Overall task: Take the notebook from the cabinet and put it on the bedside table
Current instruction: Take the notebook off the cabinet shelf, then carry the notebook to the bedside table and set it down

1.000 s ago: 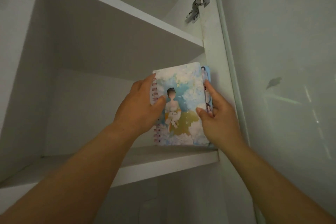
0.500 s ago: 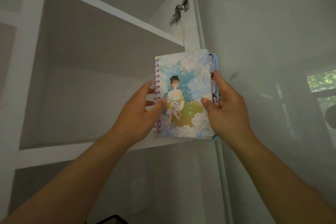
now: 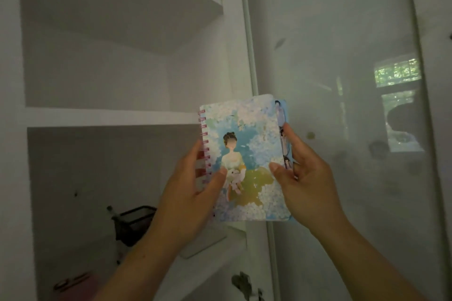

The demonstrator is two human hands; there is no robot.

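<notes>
— Pink spiral down its left edge, that notebook (image 3: 244, 161); where is it?
— Upright in the air in front of the open cabinet (image 3: 97, 117), clear of every shelf.
— Who grips it?
— Left hand (image 3: 188, 193) clasps the spiral side, thumb on the cover. Right hand (image 3: 303, 178) pinches the other edge. A black basket (image 3: 133, 223) sits on the shelf below

The single head-worn camera looks forward and slightly upward from close range into the open white shelved cabinet (image 3: 110, 117), with its glossy white door (image 3: 342, 80) filling the right half.
</notes>
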